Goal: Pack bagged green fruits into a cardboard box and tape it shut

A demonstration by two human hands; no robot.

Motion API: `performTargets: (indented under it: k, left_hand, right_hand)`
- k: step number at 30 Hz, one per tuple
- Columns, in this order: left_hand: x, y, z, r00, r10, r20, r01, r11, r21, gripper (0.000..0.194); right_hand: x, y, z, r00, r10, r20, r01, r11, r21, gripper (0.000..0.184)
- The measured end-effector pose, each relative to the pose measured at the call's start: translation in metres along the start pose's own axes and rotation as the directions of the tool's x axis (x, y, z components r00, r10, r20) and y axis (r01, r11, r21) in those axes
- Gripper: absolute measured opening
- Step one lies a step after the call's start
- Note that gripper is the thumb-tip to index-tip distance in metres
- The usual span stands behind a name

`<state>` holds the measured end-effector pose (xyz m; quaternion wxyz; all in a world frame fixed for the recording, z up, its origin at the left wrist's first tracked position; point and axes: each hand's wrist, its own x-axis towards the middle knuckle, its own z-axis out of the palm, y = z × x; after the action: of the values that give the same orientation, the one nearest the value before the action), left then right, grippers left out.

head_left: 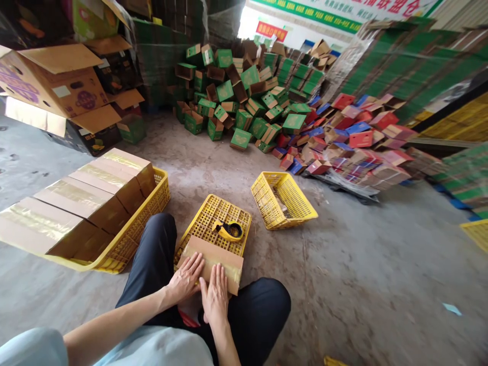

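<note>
Between my knees a brown cardboard box [231,260] with clear tape along its top rests against an upturned yellow plastic crate [209,211]. My left hand [187,277] lies flat on the box's near side, fingers stretched out. Beside it my right hand [215,295] also presses flat on the cardboard, its thumb apart from the fingers. A yellow tape dispenser [229,230] lies on the crate just beyond the box. Neither hand grips anything.
At left a long yellow crate [125,247] holds several taped boxes [91,185]. A yellow basket [284,201] stands ahead right. Green boxes [244,119] and red-blue boxes [354,137] lie heaped behind. Larger cartons [64,81] are stacked at far left.
</note>
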<state>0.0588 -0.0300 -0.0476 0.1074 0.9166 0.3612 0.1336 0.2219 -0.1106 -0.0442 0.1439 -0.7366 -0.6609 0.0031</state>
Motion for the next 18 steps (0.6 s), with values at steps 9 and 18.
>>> performTargets:
  k: [9,18]
  left_hand:
    - [-0.019,-0.011,-0.003,0.998,0.061,0.011,-0.061,0.998,-0.019,0.075]
    - [-0.026,-0.016,-0.006,0.997,-0.069,-0.042,0.069,0.998,-0.001,0.075]
  right_hand:
    - [-0.004,-0.004,-0.014,0.993,-0.096,0.075,0.095,0.995,0.021,0.067]
    - [-0.020,0.043,-0.032,0.981,0.132,0.145,-0.117,0.987,-0.108,0.077]
